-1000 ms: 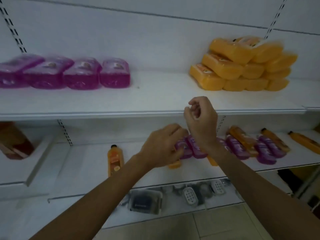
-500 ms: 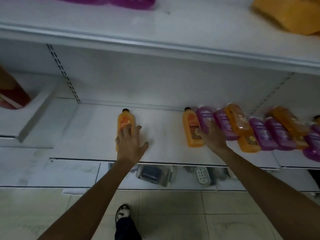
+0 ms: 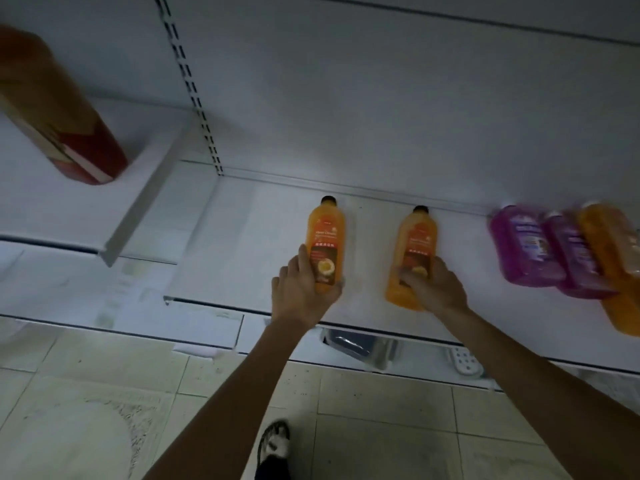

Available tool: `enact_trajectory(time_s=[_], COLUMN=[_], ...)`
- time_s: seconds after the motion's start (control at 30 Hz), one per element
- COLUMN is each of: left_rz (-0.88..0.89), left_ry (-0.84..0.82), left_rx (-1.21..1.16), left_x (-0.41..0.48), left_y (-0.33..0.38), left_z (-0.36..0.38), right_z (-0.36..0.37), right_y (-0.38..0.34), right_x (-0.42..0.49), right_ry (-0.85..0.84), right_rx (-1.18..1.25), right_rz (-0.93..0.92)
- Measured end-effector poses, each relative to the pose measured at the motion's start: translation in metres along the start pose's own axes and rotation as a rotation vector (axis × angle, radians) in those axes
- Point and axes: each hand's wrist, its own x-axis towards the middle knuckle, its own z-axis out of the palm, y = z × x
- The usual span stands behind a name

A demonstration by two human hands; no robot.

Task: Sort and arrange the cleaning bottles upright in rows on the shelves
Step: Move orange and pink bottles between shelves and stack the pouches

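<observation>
The white shelf [image 3: 242, 244] is smooth painted metal with a thin front edge and a slotted upright behind it. Below the shelf lies the tiled floor [image 3: 104, 410], pale and speckled. On a neighbouring board left of the shelf stands a big rounded red and brown pack [image 3: 69, 126]. At the right end of the shelf the translucent purple bottles [image 3: 523, 251] touch each other, with a third orange bottle [image 3: 620, 271] against them; all are blurred.

In the middle of the shelf, the left orange bottle [image 3: 325, 237] and the right orange bottle [image 3: 417, 244] stand apart, black caps up. They are clear plastic with brown labels and a round yellow picture; the writing is too small to read.

The left hand [image 3: 301, 296] grasps the left bottle low, fingers around its base. The right hand [image 3: 434, 289] holds the right bottle the same way and covers its lower label.
</observation>
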Motion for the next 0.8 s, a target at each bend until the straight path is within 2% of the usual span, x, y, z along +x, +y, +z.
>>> enact_trajectory(time_s=[0.13,0.3,0.43,0.57,0.63,0.73,0.8], left_rz=[0.122,-0.039,-0.131,-0.074,-0.042,0.108,0.207], left_ry=[0.102,0.139,0.028,-0.018,0.051,0.133,0.097], left_rx=[0.090,0.053,0.018,0.120,0.215,0.207,0.181], left_x=[0.001,0.010,0.039,0.044,0.039,0.037,0.038], left_y=[-0.044,-0.093,-0.117,-0.118,-0.110,-0.077,-0.039], left_z=[-0.018,-0.057,-0.081,-0.086,-0.087,-0.085,-0.079], right_z=[0.060,0.134,0.163,0.158,0.139,0.097,0.062], right_y=[-0.042,-0.114,-0.145,-0.144,-0.133,-0.102,-0.075], right_x=[-0.012,-0.024,-0.032,-0.035,-0.033,-0.025,-0.017], right_ry=[-0.076,-0.066,-0.086,-0.109,-0.084,0.012,0.044], right_rx=[-0.092,-0.115,-0.154,-0.181,-0.194,-0.156,-0.126], right_rz=[-0.141,-0.277,-0.320,-0.332,-0.323,-0.256,-0.223])
